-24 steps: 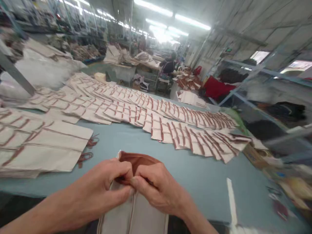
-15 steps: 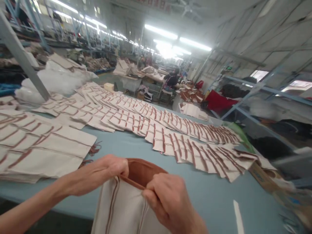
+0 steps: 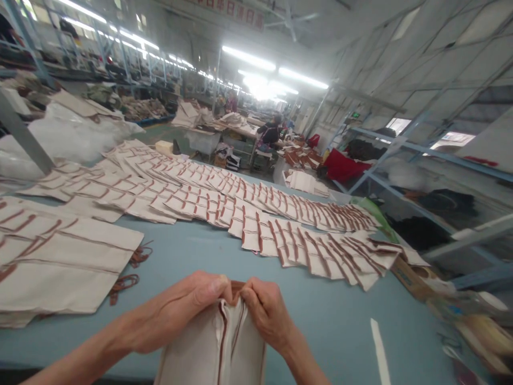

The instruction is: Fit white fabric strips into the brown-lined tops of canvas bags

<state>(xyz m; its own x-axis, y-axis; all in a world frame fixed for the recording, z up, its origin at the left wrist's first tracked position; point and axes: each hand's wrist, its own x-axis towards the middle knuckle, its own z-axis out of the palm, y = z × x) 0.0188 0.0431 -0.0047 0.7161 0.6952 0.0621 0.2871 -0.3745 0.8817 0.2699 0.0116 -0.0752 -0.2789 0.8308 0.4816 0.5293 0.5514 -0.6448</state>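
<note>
A cream fabric bag (image 3: 196, 347) with brown seam lines and a brown lining stands upright at the near table edge. My left hand (image 3: 200, 297) is closed on the left side of its rim. On the right side of the rim, my right hand (image 3: 264, 307) grips the cloth with thumb and bent fingers. Between the two hands the front panel is folded inward, and only a small patch of brown lining shows. The lower part of the bag runs out of view.
Overlapping rows of cream pieces with brown strips (image 3: 256, 224) span the blue-green table (image 3: 180, 251). A cream stack (image 3: 80, 262) with brown cords (image 3: 124, 283) lies left. A white strip (image 3: 379, 350) lies right. Metal shelves (image 3: 420, 208) stand beyond; a person (image 3: 270, 131) sits farther back.
My hands have come closer together, drawing the bag's wide mouth narrow and folding the front inward. The view has shifted slightly to the right.
</note>
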